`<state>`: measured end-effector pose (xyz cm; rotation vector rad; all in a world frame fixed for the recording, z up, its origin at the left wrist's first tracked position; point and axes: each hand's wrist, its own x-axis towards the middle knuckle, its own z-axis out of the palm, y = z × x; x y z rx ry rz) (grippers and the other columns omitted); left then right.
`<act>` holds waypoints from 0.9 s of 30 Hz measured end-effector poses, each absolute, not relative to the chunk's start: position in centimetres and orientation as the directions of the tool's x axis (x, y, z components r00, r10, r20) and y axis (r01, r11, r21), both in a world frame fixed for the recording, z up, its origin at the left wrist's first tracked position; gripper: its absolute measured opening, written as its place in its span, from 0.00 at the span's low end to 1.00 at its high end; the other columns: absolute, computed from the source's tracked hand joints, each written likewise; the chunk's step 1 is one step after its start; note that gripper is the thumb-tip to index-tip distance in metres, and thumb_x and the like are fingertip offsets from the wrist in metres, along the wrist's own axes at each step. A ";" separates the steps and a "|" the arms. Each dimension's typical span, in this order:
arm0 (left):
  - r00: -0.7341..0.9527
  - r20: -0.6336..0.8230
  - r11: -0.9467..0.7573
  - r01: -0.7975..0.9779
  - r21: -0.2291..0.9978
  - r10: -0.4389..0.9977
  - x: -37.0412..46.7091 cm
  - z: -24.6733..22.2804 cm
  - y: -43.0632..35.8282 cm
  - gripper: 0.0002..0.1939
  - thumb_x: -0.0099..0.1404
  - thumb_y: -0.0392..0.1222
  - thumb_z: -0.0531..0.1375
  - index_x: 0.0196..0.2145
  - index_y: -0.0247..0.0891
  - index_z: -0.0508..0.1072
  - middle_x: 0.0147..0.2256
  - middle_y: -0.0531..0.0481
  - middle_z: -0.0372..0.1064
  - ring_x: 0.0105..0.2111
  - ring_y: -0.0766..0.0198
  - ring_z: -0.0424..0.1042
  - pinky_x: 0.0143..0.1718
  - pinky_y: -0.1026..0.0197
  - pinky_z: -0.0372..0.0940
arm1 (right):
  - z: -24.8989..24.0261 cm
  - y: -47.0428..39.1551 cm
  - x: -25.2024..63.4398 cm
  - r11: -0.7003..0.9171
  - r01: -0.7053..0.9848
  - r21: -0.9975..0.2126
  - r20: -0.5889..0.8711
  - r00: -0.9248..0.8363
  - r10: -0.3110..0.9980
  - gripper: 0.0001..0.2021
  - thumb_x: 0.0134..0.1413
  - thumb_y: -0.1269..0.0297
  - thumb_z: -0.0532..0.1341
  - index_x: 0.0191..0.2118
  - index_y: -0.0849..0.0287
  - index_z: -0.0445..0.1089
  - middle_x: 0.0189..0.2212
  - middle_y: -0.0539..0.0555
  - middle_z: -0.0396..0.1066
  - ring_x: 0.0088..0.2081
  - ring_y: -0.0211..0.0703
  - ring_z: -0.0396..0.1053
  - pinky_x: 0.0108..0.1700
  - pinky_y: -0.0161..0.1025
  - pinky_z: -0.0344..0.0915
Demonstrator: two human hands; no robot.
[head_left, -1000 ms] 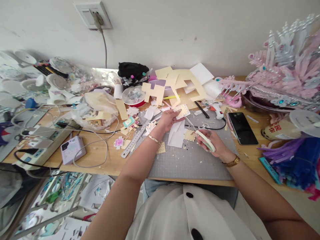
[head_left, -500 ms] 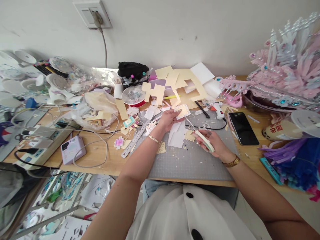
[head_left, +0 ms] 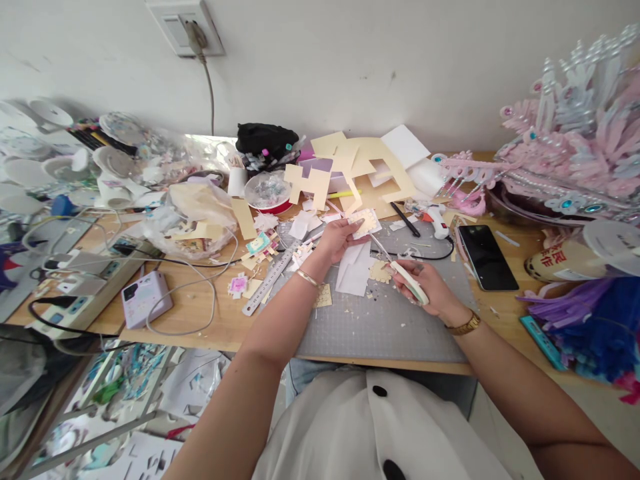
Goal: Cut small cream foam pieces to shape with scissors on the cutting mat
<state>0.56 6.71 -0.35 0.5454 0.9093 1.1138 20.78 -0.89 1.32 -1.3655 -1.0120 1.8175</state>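
Pinched in the fingers of my left hand (head_left: pixel 340 239) is a small white piece of card (head_left: pixel 371 222) with a cream, scalloped pattern on it. My right hand (head_left: pixel 429 283) is closed round the pale handles of a pair of scissors (head_left: pixel 411 283). Their thin blades point up and left, with the tips at the card's lower right edge. Below the card lie a folded white paper (head_left: pixel 353 270) and a cream cut-out (head_left: pixel 380 270) on the grey cutting mat (head_left: pixel 385 330). Another cream cut-out (head_left: pixel 324 295) sits beside my left forearm, partly hidden by it.
A metal ruler (head_left: pixel 267 283) lies left of my forearm. Cream card offcuts (head_left: pixel 345 157), a glue gun (head_left: pixel 437 220) and a black pen (head_left: pixel 405 219) are behind my hands. To the right are a phone (head_left: pixel 487 257) and a drink cup (head_left: pixel 560 260); a power strip (head_left: pixel 95 287) is at left.
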 end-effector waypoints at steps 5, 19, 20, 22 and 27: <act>0.155 -0.352 0.378 -0.529 0.760 0.923 0.6 -0.1 6.7 0.02 0.60 0.30 0.65 0.32 0.29 0.76 0.31 0.46 0.77 0.31 0.65 0.76 0.54 0.46 0.68 | 1.1 -0.9 20.9 -0.486 -0.053 -0.872 -0.457 -0.267 0.849 0.21 0.30 0.53 0.74 0.31 0.61 0.73 0.16 0.44 0.64 0.12 0.27 0.55 0.12 0.28 0.46; 0.143 -0.369 0.382 -0.565 0.732 0.918 0.5 -0.5 6.9 0.03 0.61 0.29 0.62 0.35 0.29 0.75 0.32 0.45 0.77 0.32 0.61 0.78 0.54 0.41 0.67 | 1.3 -0.9 21.2 -0.452 -0.019 -0.892 -0.428 -0.286 0.857 0.19 0.31 0.54 0.74 0.28 0.59 0.70 0.17 0.44 0.65 0.12 0.28 0.55 0.11 0.28 0.47; 0.144 -0.369 0.383 -0.566 0.730 0.918 0.5 -0.5 6.9 0.03 0.61 0.29 0.63 0.35 0.29 0.75 0.32 0.45 0.77 0.32 0.61 0.78 0.54 0.41 0.67 | 1.3 -0.9 21.2 -0.450 -0.017 -0.893 -0.427 -0.287 0.857 0.19 0.32 0.54 0.74 0.28 0.59 0.70 0.17 0.44 0.65 0.12 0.28 0.55 0.11 0.28 0.47; 0.149 -0.367 0.384 -0.563 0.732 0.918 0.5 -0.5 6.9 0.02 0.61 0.30 0.63 0.34 0.29 0.75 0.32 0.46 0.77 0.31 0.61 0.77 0.54 0.42 0.67 | 1.2 -0.9 21.2 -0.451 -0.014 -0.892 -0.429 -0.286 0.857 0.19 0.32 0.55 0.74 0.29 0.59 0.70 0.16 0.44 0.65 0.12 0.28 0.55 0.11 0.28 0.47; 0.160 -0.371 0.397 -0.525 0.753 0.915 0.6 -0.3 6.8 0.01 0.61 0.30 0.63 0.34 0.30 0.75 0.31 0.46 0.77 0.31 0.63 0.77 0.56 0.43 0.67 | 1.3 -0.9 21.1 -0.450 -0.017 -0.893 -0.426 -0.291 0.856 0.19 0.32 0.55 0.74 0.30 0.60 0.71 0.16 0.44 0.65 0.12 0.28 0.55 0.11 0.28 0.47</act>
